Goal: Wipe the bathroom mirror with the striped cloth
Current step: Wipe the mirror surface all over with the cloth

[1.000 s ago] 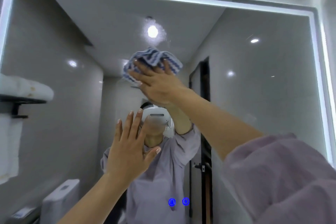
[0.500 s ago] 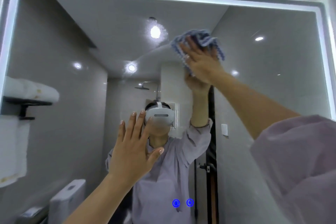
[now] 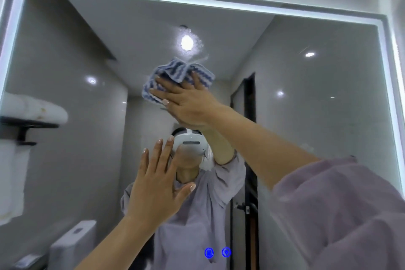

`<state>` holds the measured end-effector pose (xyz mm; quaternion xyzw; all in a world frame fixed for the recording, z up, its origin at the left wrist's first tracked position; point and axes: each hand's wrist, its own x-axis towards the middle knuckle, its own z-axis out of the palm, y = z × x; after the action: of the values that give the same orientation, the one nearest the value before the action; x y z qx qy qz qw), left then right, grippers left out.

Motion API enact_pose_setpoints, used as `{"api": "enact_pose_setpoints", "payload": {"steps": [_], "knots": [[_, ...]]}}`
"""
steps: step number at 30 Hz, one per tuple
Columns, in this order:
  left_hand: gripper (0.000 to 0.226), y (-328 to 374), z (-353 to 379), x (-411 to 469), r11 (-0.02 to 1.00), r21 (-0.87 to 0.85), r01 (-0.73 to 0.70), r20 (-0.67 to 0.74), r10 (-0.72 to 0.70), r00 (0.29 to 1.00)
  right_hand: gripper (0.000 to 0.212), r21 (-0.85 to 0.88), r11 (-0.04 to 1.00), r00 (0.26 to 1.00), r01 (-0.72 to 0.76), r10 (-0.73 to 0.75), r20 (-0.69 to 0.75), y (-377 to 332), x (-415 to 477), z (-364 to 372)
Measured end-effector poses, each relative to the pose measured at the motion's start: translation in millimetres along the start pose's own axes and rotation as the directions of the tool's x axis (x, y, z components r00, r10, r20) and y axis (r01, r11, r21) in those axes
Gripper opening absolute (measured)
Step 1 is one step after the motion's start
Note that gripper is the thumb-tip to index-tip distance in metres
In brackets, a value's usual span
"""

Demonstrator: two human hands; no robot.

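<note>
A large wall mirror (image 3: 317,116) with a lit white border fills the view. My right hand (image 3: 188,103) presses a bunched blue-and-white striped cloth (image 3: 175,72) flat against the glass at upper centre, just below a smeared patch around a reflected ceiling light. My left hand (image 3: 157,186) rests lower on the mirror, palm against the glass, fingers spread and holding nothing. My right sleeve is lilac and pushed up the forearm.
Two small blue touch icons (image 3: 217,252) glow on the glass at lower centre. The mirror reflects a towel shelf (image 3: 30,116) at left, a toilet tank (image 3: 72,241) at lower left and a dark door (image 3: 249,160) at right.
My right hand swept the cloth right across the upper glass, then back left and slightly down to the centre. My left hand has stayed planted on the mirror.
</note>
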<state>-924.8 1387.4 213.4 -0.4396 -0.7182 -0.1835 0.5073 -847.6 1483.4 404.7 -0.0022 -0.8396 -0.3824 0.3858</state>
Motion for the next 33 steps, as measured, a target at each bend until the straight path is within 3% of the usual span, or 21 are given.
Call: {"api": "enact_pose_setpoints", "payload": {"steps": [6,10,13,16,18,19,23,27,33], "knots": [[0.083,1,-1,0,1.0,-0.021,-0.003,-0.005,0.003,1.0,0.049,-0.021,1.0,1.0,0.01,-0.009,0.026,1,17,-10],[0.082,1,-2,0,1.0,-0.009,-0.005,-0.003,0.005,1.0,0.054,0.027,0.974,0.972,-0.225,0.227,-0.06,37,12,-24],[0.083,0,-3,0,1.0,-0.009,-0.012,-0.005,0.012,1.0,0.06,0.088,0.88,0.878,-0.466,0.473,-0.079,85,-3,-35],[0.084,0,-2,-1,1.0,0.002,-0.016,-0.006,0.016,1.0,0.054,0.26,0.682,0.7,-0.684,0.714,-0.03,115,-16,-39],[0.084,0,-2,0,1.0,0.004,-0.017,-0.008,0.017,1.0,0.051,0.349,0.584,0.623,-0.733,0.782,-0.001,111,-11,-41],[0.084,0,-1,0,1.0,0.006,-0.016,-0.008,0.016,1.0,0.051,0.343,0.584,0.617,-0.736,0.787,-0.013,104,-6,-41],[0.083,0,0,0,1.0,0.0,-0.021,-0.022,0.021,1.0,0.051,0.281,0.754,0.773,-0.593,0.631,-0.062,63,21,-38],[0.083,1,1,0,1.0,0.004,-0.018,-0.031,0.018,0.999,0.048,0.233,0.902,0.93,-0.362,0.366,0.029,9,61,-39],[0.083,0,-1,-1,1.0,0.012,-0.015,-0.021,0.015,1.0,0.048,0.17,0.953,0.968,-0.251,0.241,0.077,13,64,-43]]}}
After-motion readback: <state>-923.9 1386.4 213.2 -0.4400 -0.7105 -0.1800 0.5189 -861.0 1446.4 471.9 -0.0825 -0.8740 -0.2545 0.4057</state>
